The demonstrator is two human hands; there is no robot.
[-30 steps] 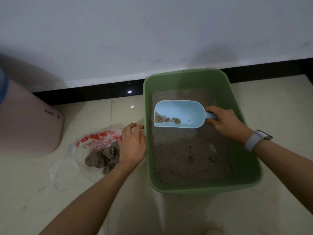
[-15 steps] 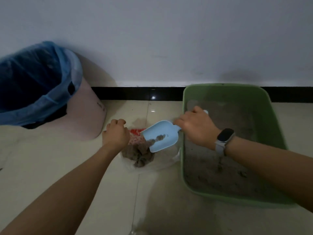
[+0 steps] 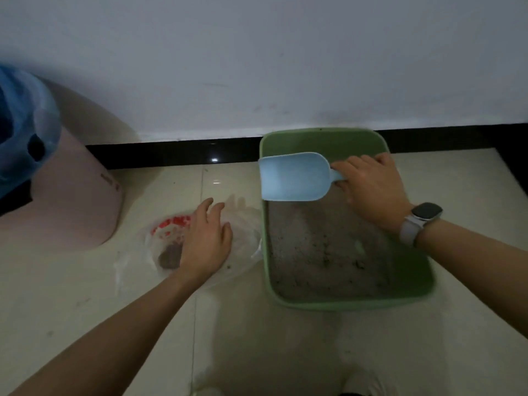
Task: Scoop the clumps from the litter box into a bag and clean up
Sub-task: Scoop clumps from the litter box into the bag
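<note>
A green litter box [image 3: 411, 300] with grey litter [image 3: 323, 252] sits on the tiled floor by the wall. My right hand [image 3: 371, 190] grips the handle of a light blue scoop [image 3: 294, 177], held over the box's far left corner; the scoop looks empty. Left of the box lies a clear plastic bag [image 3: 243, 224] with red print, holding dark clumps [image 3: 170, 257]. My left hand [image 3: 207, 241] lies over the bag with fingers stretched out, covering most of the clumps.
A pink bin [image 3: 71, 195] lined with a blue bag [image 3: 20, 124] stands at the left against the wall. A black skirting strip [image 3: 171, 151] runs along the wall's foot. Pale floor tiles [image 3: 257, 338] stretch toward me.
The scoop has gone from over the bag back to the litter box and no longer carries clumps. My left hand has moved onto the bag with its fingers spread.
</note>
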